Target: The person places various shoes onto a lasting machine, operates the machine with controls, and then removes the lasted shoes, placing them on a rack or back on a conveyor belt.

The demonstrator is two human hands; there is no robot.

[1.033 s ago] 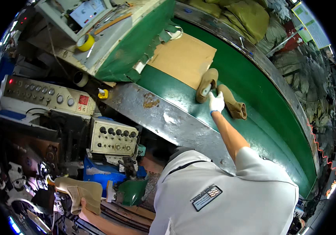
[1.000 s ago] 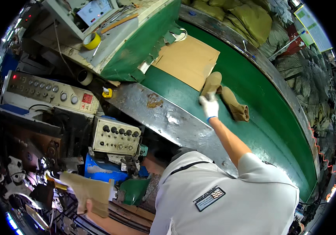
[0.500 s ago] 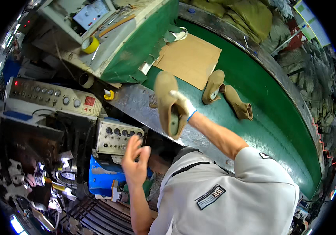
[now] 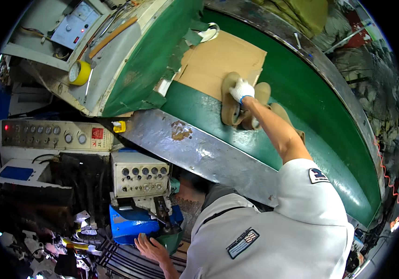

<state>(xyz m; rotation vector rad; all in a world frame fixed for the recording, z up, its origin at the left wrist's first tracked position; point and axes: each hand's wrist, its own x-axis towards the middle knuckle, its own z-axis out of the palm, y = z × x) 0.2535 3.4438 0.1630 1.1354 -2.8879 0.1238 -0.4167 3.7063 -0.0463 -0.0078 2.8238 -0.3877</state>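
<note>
My right hand (image 4: 242, 89), in a white knit glove with a blue cuff, is closed on the upper part of a tan ankle boot (image 4: 228, 110). This boot rests on the green work surface (image 4: 194, 104), with its toe over the edge of a cardboard sheet (image 4: 208, 58). Right beside it is a second tan boot (image 4: 263, 91), partly covered by my wrist. A third boot (image 4: 281, 114) lies farther right, mostly behind my forearm. My bare left hand (image 4: 152, 249) is low at the left, fingers apart and holding nothing, close to a blue machine part (image 4: 132, 224).
A bare metal strip (image 4: 194, 149) edges the bench on my side. Left of me stand a knobbed control box (image 4: 140, 174) and a long control panel (image 4: 55, 135). A roll of yellow tape (image 4: 80, 73) sits on the raised cabinet. Sacks (image 4: 297, 16) are piled beyond the bench.
My right hand has carried the boot away from me and down onto the green surface beside the other two. My left hand has dropped lower, toward the blue machine part. The view has shifted.
</note>
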